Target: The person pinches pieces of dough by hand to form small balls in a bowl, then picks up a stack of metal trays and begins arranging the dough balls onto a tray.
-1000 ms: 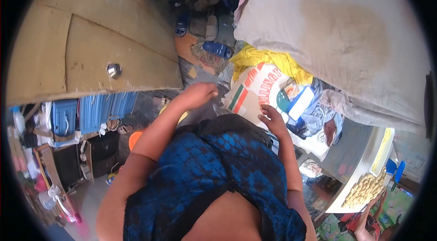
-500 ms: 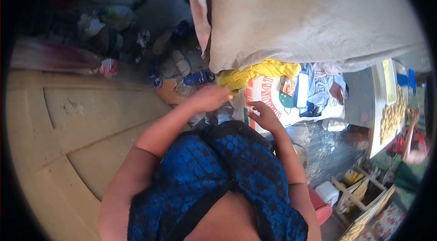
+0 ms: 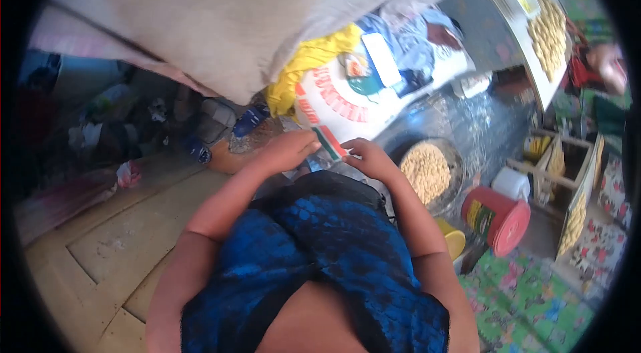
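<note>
A white sack with red lettering and a red and green stripe lies in front of me. My left hand is at the near left part of the sack, its fingers extended toward the stripe. On the other side of the stripe, my right hand has its thumb and forefinger apart, fingertips right at the sack's near edge. Nothing shows held in either hand. On the sack lie a yellow cloth, a white phone-shaped slab, a small orange and white packet and bluish clothes.
A large pan of pale pieces stands right of my right hand. Beyond it are a red bucket, a wooden rack and a board with rows of dough pieces. Another person's hand is at far right. Sandals lie left.
The view has turned, bringing the pan and red bucket into sight at right. My hands stay near the sack's close edge, the left hand now off the yellow cloth's edge and nearer the stripe.
</note>
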Demonstrator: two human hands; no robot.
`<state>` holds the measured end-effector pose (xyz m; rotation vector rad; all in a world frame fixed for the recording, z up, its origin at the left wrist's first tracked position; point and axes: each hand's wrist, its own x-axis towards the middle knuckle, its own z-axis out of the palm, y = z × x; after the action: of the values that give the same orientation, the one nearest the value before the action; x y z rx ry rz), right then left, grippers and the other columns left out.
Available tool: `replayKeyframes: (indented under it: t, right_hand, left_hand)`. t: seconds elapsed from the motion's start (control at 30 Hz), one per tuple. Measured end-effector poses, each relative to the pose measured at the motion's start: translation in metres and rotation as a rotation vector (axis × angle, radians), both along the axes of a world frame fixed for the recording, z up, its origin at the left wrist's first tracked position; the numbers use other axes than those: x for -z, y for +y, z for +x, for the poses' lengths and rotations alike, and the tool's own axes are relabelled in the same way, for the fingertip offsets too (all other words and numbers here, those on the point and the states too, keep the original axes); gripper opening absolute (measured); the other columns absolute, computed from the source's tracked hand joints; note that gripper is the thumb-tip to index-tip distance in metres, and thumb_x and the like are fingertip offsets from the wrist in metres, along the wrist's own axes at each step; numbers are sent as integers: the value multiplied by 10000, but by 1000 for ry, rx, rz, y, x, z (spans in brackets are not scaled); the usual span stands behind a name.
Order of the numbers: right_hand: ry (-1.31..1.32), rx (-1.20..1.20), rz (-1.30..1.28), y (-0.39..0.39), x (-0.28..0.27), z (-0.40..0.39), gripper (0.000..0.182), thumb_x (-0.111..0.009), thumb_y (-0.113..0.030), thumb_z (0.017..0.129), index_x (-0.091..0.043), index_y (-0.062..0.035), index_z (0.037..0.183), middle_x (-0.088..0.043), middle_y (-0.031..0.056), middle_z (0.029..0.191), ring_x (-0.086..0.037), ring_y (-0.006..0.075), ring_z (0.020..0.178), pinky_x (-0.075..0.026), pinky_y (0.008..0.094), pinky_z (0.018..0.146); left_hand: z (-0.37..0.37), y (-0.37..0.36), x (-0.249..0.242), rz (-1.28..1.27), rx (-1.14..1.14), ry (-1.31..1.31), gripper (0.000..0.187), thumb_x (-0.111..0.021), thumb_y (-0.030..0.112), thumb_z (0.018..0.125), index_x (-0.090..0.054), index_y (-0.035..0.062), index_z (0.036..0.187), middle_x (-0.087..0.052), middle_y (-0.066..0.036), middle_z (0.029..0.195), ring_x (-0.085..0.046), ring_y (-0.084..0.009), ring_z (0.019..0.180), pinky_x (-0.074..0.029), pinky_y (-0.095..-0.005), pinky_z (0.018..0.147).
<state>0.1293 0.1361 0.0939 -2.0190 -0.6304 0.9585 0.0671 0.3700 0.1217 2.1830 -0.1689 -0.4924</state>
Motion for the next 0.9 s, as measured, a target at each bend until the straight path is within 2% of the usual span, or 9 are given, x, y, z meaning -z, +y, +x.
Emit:
replayKeyframes:
  t: [0.13, 0.27, 0.33, 0.53, 0.63, 0.7, 0.73, 0.8, 0.9]
  right_hand:
    - [65, 45, 29, -48, 20, -17, 327, -620, -229, 765, -599, -23, 1018, -598, 164, 985, -607, 279, 842, -479, 359, 726]
    - [57, 89, 6, -129, 51, -33, 361, -613, -235, 769, -576, -30, 1064, -572, 168, 1035, -585, 288, 886, -466, 368, 758]
    - [80, 79, -15, -181, 69, -33, 376, -608, -238, 773, -566, -36, 1086, -561, 168, 1051, -570, 294, 915, -456, 373, 786]
    - [112, 294, -81, -334, 162, -42, 386, -605, -154, 734, -563, -31, 1098, -548, 191, 1058, -541, 328, 969, -440, 374, 825]
    - [167, 483, -125, -389, 212, -42, 357, -602, -148, 734, -579, -34, 1071, -576, 181, 997, -573, 339, 881, -459, 383, 780]
    - [213, 670, -176, -414, 251, -40, 285, -600, -166, 741, -613, -45, 999, -624, 162, 867, -594, 349, 791, -471, 395, 728]
    - [227, 689, -177, -423, 272, -39, 285, -600, -166, 741, -613, -45, 999, -624, 162, 867, -594, 349, 791, -471, 395, 728]
    - [224, 584, -491, -438, 313, -40, 242, -595, -209, 748, -634, -50, 927, -631, 167, 854, -596, 337, 822, -466, 396, 727]
    - [318, 625, -556, -460, 395, -56, 225, -560, -211, 754, -645, -53, 891, -621, 190, 897, -593, 334, 858, -464, 401, 762]
  left_hand:
    - [5, -56, 13, 128, 226, 127, 257, -497, 271, 862, -529, 16, 850, -531, -172, 836, -526, -354, 805, -405, -426, 689]
    - [8, -148, 29, 40, 244, 280, 249, -518, 273, 850, -555, 27, 870, -545, -159, 853, -531, -351, 839, -412, -423, 720]
    - [9, -203, 58, 38, 363, 154, 237, -529, 264, 841, -571, 41, 906, -560, -144, 892, -535, -345, 880, -421, -416, 761]
    - [26, -376, 166, 26, 485, 260, 264, -521, 240, 838, -557, 42, 1009, -556, -159, 989, -527, -343, 956, -420, -430, 815]
    - [35, -448, 229, 46, 509, 278, 279, -520, 212, 832, -548, 27, 1039, -555, -165, 1017, -523, -342, 975, -419, -426, 833]
    - [44, -479, 266, 171, 553, 265, 302, -518, 171, 823, -541, 8, 1076, -550, -173, 1058, -513, -340, 1006, -415, -415, 860]
    - [45, -490, 284, 173, 574, 276, 302, -518, 171, 823, -541, 8, 1076, -550, -173, 1058, -513, -340, 1006, -415, -415, 860]
    - [46, -506, 323, 190, 475, 301, 312, -522, 175, 819, -546, 15, 1086, -548, -173, 1078, -509, -334, 1021, -409, -417, 869]
    - [41, -516, 381, 216, 512, 329, 315, -525, 181, 816, -551, 12, 1081, -544, -170, 1094, -505, -330, 1035, -403, -427, 876]
